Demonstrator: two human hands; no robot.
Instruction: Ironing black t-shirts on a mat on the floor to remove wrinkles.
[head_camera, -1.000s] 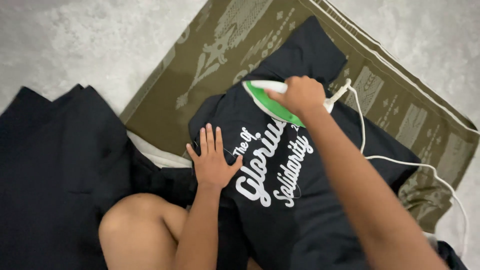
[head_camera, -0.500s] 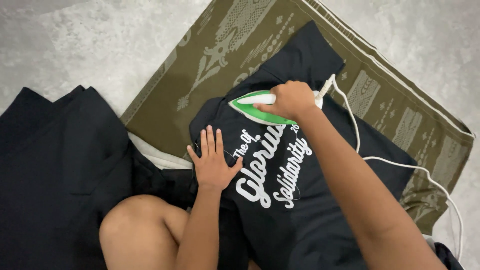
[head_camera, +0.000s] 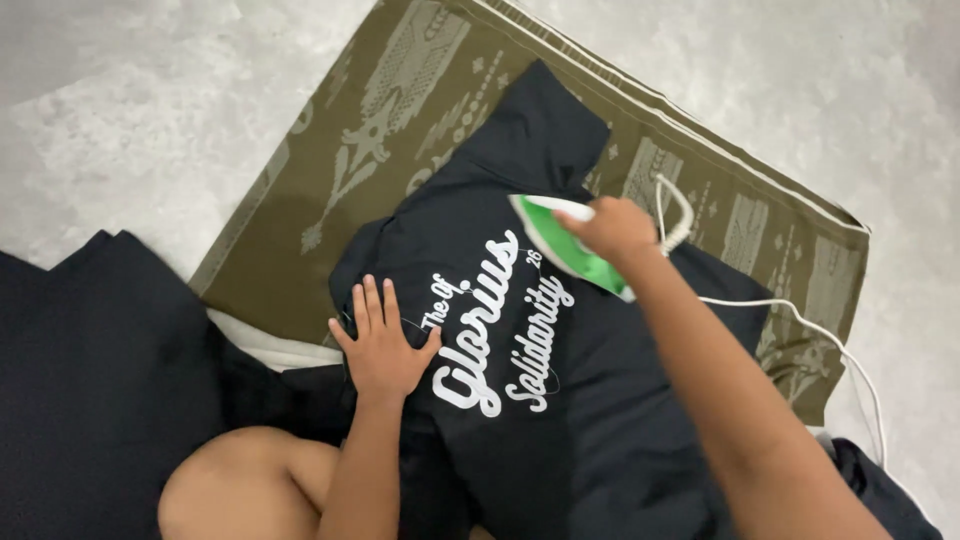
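A black T-shirt (head_camera: 620, 400) with white printed lettering lies spread on an olive patterned cloth (head_camera: 420, 110) on the floor. My right hand (head_camera: 615, 228) grips a green and white clothes iron (head_camera: 560, 245), which rests on the shirt just above the lettering. My left hand (head_camera: 380, 345) lies flat on the shirt's left side with its fingers spread, holding the fabric down beside the print. The iron's white cord (head_camera: 800, 320) runs off to the right.
A pile of dark clothing (head_camera: 100, 390) lies at the left on the grey stone floor (head_camera: 130, 110). My bare knee (head_camera: 240, 480) shows at the bottom. A white layer (head_camera: 265, 345) peeks out under the olive cloth's near edge.
My right hand has slid the iron leftward over the shirt and then a little back. My left hand has stayed flat in the same place.
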